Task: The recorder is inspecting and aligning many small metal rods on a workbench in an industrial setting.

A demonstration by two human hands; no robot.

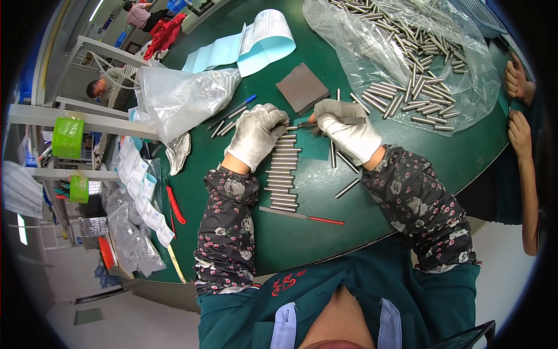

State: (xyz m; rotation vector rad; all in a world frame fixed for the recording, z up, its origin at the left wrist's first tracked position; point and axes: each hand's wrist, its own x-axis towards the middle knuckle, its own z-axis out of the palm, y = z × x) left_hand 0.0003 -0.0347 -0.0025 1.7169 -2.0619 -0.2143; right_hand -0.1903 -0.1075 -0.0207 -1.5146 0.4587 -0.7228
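My left hand [253,135], in a white work glove, pinches one end of a short steel pin [292,128]. In my right hand [349,132], also gloved, is a narrow dark flat bar [352,121]; its tip meets the other end of that pin. Just below my hands, a column of steel pins [282,168] lies side by side on the green table. A slim file with a red handle [325,220] rests under the column. Several loose pins [347,188] lie beside and beneath my right hand.
A brown square block [301,88] lies beyond my hands. At the far right, an open plastic bag [337,35] spills many pins. Pens [232,111], a white plastic bag [186,99] and red-handled pliers [175,205] are on the left. Another person's hands [519,125] are at the right edge.
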